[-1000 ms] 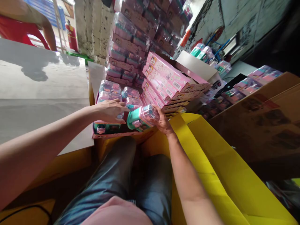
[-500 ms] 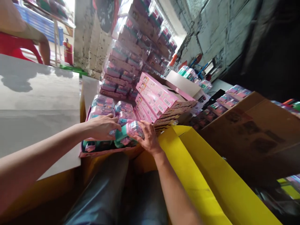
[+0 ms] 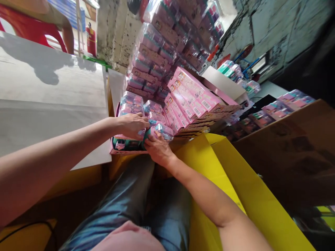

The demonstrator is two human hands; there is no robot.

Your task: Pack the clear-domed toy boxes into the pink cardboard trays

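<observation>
A small pink and teal pack with a clear plastic dome (image 3: 165, 131) lies tilted at the right front of a shallow pink display box (image 3: 128, 152). My right hand (image 3: 159, 150) is closed round its near side, thumb and fingers on the teal part. My left hand (image 3: 134, 125) reaches in from the left with its fingers bent down at the pack's teal end, above the other packs; its fingertips are partly hidden. More clear-domed packs (image 3: 132, 99) sit in rows in the box behind my hands.
Flattened pink printed boxes (image 3: 187, 99) lean in a stack just right. Filled boxes (image 3: 149, 59) rise in a tall pile behind. A yellow carton (image 3: 251, 188) stands at my right, with a brown cardboard carton (image 3: 293, 146) beyond. White board (image 3: 52, 115) lies left; a person sits on a red chair (image 3: 28, 22).
The camera view has shifted, so the scene sits further right and higher. My right hand has moved from the pack's right end to its near side. The pack now lies closer over the box.
</observation>
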